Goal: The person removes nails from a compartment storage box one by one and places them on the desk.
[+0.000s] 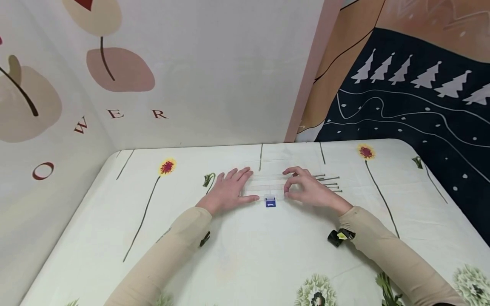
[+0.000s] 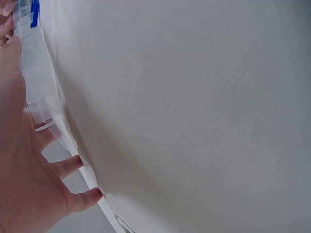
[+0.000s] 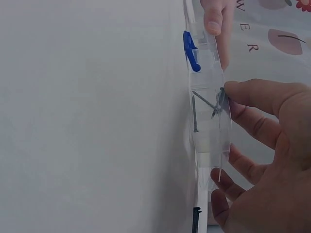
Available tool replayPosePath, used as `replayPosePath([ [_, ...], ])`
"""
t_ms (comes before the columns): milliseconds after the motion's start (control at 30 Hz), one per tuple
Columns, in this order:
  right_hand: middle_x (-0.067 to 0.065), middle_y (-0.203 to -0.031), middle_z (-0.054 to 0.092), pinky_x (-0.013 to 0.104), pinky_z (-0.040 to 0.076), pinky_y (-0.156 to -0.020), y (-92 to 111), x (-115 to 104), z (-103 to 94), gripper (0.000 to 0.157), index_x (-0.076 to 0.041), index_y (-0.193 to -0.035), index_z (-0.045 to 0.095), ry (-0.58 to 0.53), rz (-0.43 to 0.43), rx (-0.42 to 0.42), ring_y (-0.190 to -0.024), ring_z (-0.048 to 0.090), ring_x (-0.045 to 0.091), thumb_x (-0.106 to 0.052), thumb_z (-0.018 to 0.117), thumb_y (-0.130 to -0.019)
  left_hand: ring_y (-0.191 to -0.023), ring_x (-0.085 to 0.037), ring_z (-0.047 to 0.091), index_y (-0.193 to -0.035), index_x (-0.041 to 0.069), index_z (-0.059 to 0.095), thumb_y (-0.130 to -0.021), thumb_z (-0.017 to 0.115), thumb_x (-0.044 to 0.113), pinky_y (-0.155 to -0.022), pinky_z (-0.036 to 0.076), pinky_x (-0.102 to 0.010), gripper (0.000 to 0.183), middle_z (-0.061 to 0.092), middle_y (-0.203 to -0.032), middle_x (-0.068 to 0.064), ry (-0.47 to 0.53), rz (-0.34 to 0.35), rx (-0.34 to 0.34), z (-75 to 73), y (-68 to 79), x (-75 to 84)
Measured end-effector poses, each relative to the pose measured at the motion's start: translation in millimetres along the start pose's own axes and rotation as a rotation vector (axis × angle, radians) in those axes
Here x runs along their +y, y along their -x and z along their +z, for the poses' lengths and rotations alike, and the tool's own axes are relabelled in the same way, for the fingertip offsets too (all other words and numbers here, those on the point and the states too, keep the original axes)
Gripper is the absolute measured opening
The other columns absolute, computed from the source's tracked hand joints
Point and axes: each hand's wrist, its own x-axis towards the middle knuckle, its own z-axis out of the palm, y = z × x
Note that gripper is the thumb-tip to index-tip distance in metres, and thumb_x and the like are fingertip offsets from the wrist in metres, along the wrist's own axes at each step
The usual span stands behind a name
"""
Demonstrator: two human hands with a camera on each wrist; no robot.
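A clear plastic compartment box (image 1: pixel 257 182) with a blue latch (image 1: pixel 270 202) lies on the cloth between both hands. My left hand (image 1: pixel 231 190) rests at its left side with fingers spread and straight, the thumb along the front edge. At the box's right part, my right hand (image 1: pixel 306 187) pinches a dark nail (image 3: pixel 222 99) between thumb and index finger; the fingertips partly hide it. Below the pinch, another nail (image 3: pixel 195 114) shows through the clear wall. Several long, thin nails (image 1: pixel 331 184) lie just right of the box, partly behind the right hand.
The table (image 1: pixel 245 255) is covered with a white flower-printed cloth. A printed white curtain (image 1: pixel 214 85) hangs behind it, and a dark cloth with white trees (image 1: pixel 405 102) hangs at the right. A black wrist camera (image 1: pixel 336 238) sits under the right sleeve.
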Motion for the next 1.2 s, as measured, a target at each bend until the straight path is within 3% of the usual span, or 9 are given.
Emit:
replayPosePath([
  [767, 0.015, -0.132, 0.051, 0.057, 0.03, -0.101, 2.0, 1.3, -10.7, 0.005, -0.013, -0.087, 0.069, -0.109, 0.008, 0.051, -0.126, 0.036, 0.039, -0.011, 0.067, -0.091, -0.143, -0.035, 0.018, -0.155, 0.016, 0.022, -0.089, 0.043, 0.071, -0.109, 0.017, -0.062, 0.089, 0.016, -0.16, -0.003, 0.01, -0.005, -0.014, -1.5, 1.1, -0.2],
  [1200, 0.019, -0.134, 0.047, 0.054, 0.042, -0.096, 10.2, 11.6, -29.5, 0.006, -0.005, -0.094, 0.068, -0.192, 0.12, 0.085, -0.127, 0.039, 0.038, -0.011, 0.064, -0.093, -0.143, -0.035, 0.019, -0.155, 0.015, 0.023, -0.089, 0.043, 0.071, -0.109, 0.017, -0.062, 0.089, 0.018, -0.16, -0.003, 0.014, -0.002, 0.001, -0.8, 0.9, 0.5],
])
